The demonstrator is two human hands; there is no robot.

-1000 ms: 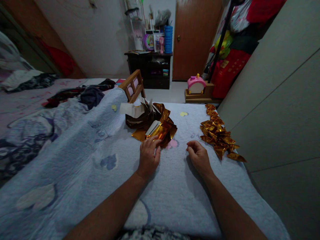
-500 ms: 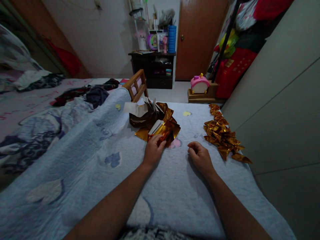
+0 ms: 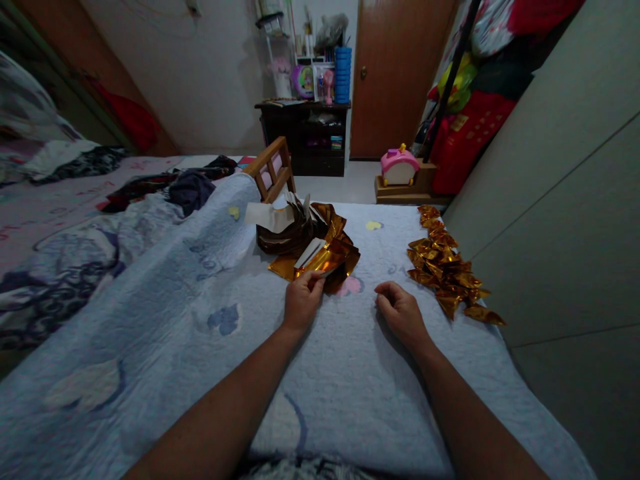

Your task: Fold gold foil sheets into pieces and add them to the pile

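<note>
A loose heap of gold foil paper sheets (image 3: 340,253) with pale backs lies on the bed in front of me. My left hand (image 3: 303,301) is at the near edge of the heap, thumb and forefinger pinched on the edge of a foil sheet. Behind it, more sheets stand in a curled stack (image 3: 283,237), white sides partly showing. My right hand (image 3: 399,310) rests on the bedcover to the right of the heap, fingers curled in with nothing visible in them. Further right lies a row of folded gold foil pieces (image 3: 443,267).
The light blue quilted bedcover (image 3: 350,387) spreads under both hands. A wooden rail (image 3: 273,167) stands at the far left corner. Crumpled clothes (image 3: 190,193) lie to the left. A pink toy (image 3: 399,167) sits beyond the far edge, and a pale cabinet (image 3: 565,233) borders the right.
My left hand has drawn back slightly to the left, its thumb and forefinger now pinched on a sheet's edge. My right hand has stayed in place.
</note>
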